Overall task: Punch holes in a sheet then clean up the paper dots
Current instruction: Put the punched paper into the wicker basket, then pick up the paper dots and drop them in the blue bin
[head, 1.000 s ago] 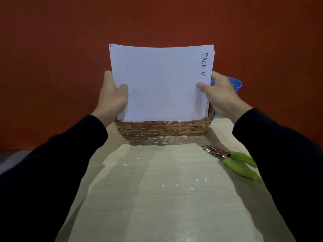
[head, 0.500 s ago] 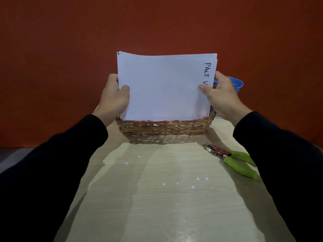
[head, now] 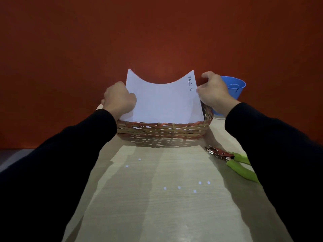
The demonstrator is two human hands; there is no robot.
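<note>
While both hands, left hand (head: 120, 99) and right hand (head: 212, 92), are pinching the sheet (head: 163, 100) edges mid-frame, fingers curled, they should be easing it flat into the basket (head: 162, 131).

Sheet's (head: 162, 100) foot behind basket rim (head: 162, 127)

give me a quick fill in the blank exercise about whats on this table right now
1. Both hands, the left hand and the right hand, lower the sheets of paper into the woven ____.
2. The hole punch on the table has ____ handles.
3. The number of paper dots lying on the table is ____.
4. The cup behind the right hand is ____.

Missing words: basket; green; seven; blue
</note>
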